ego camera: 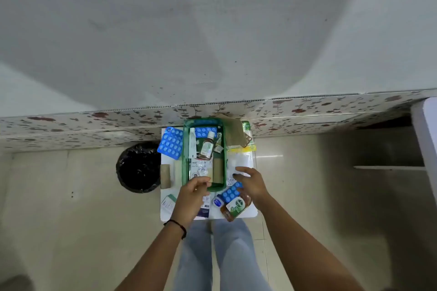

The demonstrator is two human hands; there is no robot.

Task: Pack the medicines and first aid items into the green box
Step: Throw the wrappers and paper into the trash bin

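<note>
Head view, surface: a small white surface [250,214] stands on a pale tiled floor, near a wall with a flowered band; a black-lined bin [138,168] sits on the floor just left of it.

Head view, green box: the green box [185,160] lies in the middle of the surface, long side running away from the person. Inside it lie a white tube [192,143], a small brown bottle [207,146] (tilted, white cap at the far end), a blue blister pack [205,131] at the far end, small sachets and a tan roll [218,171] along the right wall.

Head view, items outside: a large blue pill sheet [169,142] lies just left of the box, partly over the surface's edge. A second blue strip [232,192], a small blue-capped jar [218,201] and a brown antiseptic bottle [235,207] lie near the box's near right corner. A white carton [168,203] sits at the near left.

Head view, left hand: the left hand [192,197] is at the box's near rim, fingers curled together; whether it pinches anything I cannot tell.

Head view, right hand: the right hand [251,183] hovers open, fingers spread, empty, above the surface just right of the box.
</note>
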